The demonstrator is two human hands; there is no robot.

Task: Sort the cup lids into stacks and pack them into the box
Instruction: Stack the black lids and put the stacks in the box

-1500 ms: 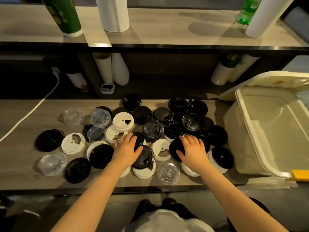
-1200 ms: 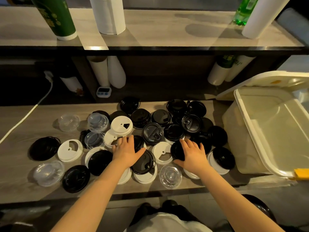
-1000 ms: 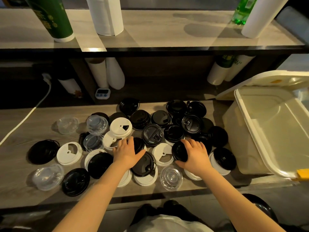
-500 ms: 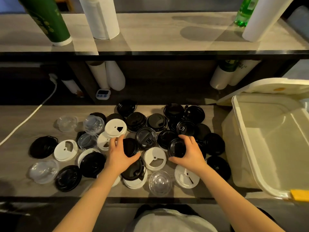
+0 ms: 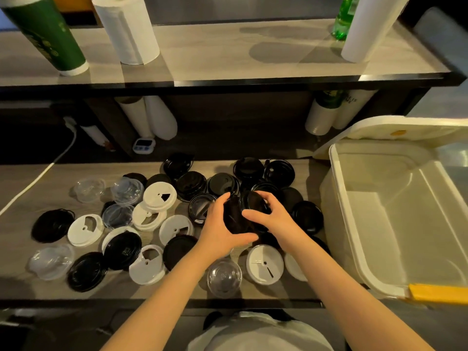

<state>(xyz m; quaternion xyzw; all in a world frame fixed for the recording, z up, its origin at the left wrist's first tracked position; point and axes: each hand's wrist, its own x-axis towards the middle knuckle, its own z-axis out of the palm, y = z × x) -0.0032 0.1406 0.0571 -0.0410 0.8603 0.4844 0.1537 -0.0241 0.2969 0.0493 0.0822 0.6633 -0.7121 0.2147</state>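
Several black, white and clear cup lids lie scattered on the wooden counter [image 5: 30,178]. My left hand [image 5: 220,226] grips a black lid [image 5: 234,216] lifted just above the pile. My right hand [image 5: 268,219] holds a second black lid [image 5: 254,201] pressed against the first, the two tilted on edge between my palms. A white lid [image 5: 264,264] and a clear domed lid [image 5: 224,277] lie below my wrists. The open translucent white box [image 5: 354,239] stands at the right with nothing visible inside it.
The box's loose cover [image 5: 395,127] rests behind it. A white cable [image 5: 38,178] crosses the counter's left end. A small timer [image 5: 143,144] and cup stacks [image 5: 149,117] stand at the back. An upper shelf [image 5: 228,54] carries paper rolls and a green cup stack.
Each hand picked a black lid off the pile. Both hands rose and moved together at the centre, bringing the two lids against each other.
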